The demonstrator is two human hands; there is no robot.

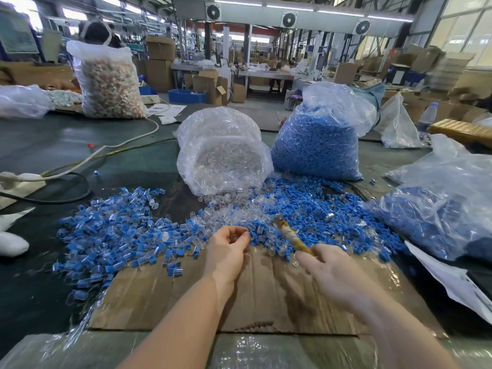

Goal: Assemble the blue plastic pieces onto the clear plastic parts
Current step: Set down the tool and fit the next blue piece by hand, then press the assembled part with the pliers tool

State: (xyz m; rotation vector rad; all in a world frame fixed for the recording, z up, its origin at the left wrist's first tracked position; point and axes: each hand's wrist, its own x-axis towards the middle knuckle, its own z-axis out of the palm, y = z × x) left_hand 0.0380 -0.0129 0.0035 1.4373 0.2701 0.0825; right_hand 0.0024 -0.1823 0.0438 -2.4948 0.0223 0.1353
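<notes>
Both hands work over the flat brown cardboard sheet (186, 296): left hand (226, 249) curled, contents unclear, right hand (330, 270) gripping a tape-wrapped yellowish stick tool (288, 234), best pressed squarely.

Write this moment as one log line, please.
left hand: pinching clear part | right hand: gripping taped stick | cardboard: bare

Free room: bare cardboard sheet (255, 296) beneath and just behind both hands. Obstacles: heap of blue pieces (319, 217) and clear parts (223, 214) directly ahead of the fingers; assembled pile (114, 235) to the left hand's left; 2 upright bags, clear (221, 153) and blue (316, 145), farther ahead; slumped blue bag (442, 209) close right of the right hand.
</notes>
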